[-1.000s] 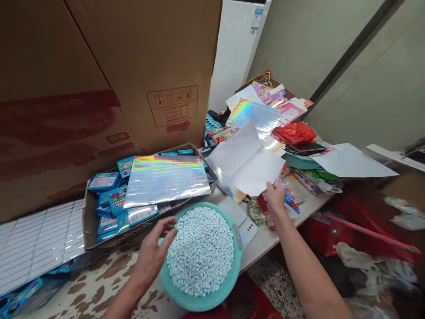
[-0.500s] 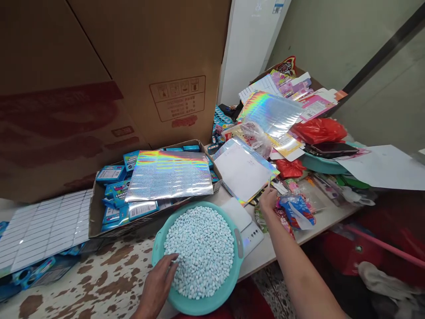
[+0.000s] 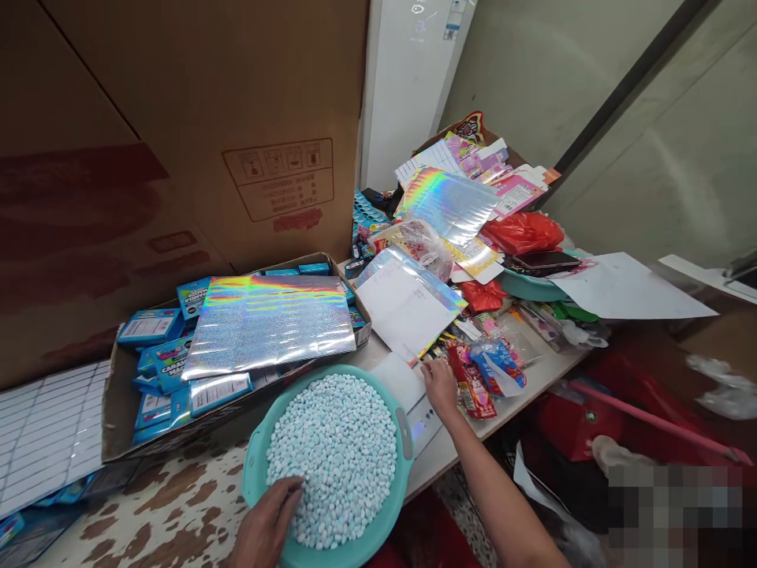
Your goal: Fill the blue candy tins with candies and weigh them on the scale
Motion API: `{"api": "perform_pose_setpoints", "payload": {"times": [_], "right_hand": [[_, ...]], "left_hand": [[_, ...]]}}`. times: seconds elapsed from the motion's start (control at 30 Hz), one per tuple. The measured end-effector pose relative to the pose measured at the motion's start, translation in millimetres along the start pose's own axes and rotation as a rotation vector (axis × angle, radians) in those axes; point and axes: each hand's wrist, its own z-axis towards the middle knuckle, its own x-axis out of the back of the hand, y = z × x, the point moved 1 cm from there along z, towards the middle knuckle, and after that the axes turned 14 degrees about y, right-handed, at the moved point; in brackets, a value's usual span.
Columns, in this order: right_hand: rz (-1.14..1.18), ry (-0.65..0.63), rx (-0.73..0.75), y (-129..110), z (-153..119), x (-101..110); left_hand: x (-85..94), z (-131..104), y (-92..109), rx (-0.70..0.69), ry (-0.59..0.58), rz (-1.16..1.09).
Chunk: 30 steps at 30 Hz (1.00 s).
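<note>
A turquoise basin [image 3: 404,465] full of small pale blue and white pellets [image 3: 334,461] stands in front of me. My left hand [image 3: 269,521] rests over its left rim, fingertips touching the pellets and slightly apart; no held thing shows in it. Beyond the basin's right side, my right hand [image 3: 441,386] hovers at the edge of a white digital scale [image 3: 423,426]. Its fingers are curled together, and what they hold, if anything, is hidden. Red candy packets [image 3: 471,383] and a blue packet [image 3: 500,367] lie just right of that hand.
A shallow carton [image 3: 112,410] of blue boxes, topped by a shiny holographic sheet [image 3: 272,323], sits left of the basin. White paper [image 3: 408,312] lies behind the scale. Farther back are red plastic bags [image 3: 523,233], a phone [image 3: 547,260] and flattened boxes. A large carton [image 3: 284,87] stands behind.
My right hand has moved left and down from the paper's corner to the scale. The red packets are now uncovered. My left hand stays at the pellets, while the view has turned right.
</note>
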Motion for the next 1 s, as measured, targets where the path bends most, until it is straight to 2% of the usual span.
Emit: {"api": "perform_pose_setpoints", "payload": {"times": [0.23, 0.37, 0.5, 0.63, 0.8, 0.87, 1.0], "right_hand": [[0.052, -0.145, 0.086, -31.0, 35.7, -27.2], [0.151, -0.136, 0.054, -52.8, 41.6, -36.8], [0.309, -0.109, -0.034, -86.4, 44.5, -41.9], [0.445, -0.177, -0.106, -125.3, 47.7, -43.1], [0.537, -0.188, -0.148, -171.5, 55.3, -40.7], [0.584, -0.251, -0.179, -191.1, 62.6, -47.3], [0.757, -0.480, -0.272, -221.8, 78.8, -65.0]], "left_hand": [[-2.2, -3.0, 1.6, 0.037, -0.016, 0.036], [-2.5, -7.7, 0.7, 0.068, -0.029, 0.045], [-3.5, -14.3, 0.2, 0.049, 0.012, 0.035], [-2.4, -19.3, 1.3, -0.003, 0.056, 0.006], [2.6, -19.6, 1.0, -0.015, 0.062, -0.004], [3.7, -17.9, 0.7, -0.021, 0.058, -0.004], [3.1, -13.4, 0.1, -0.030, 0.035, -0.015]]}}
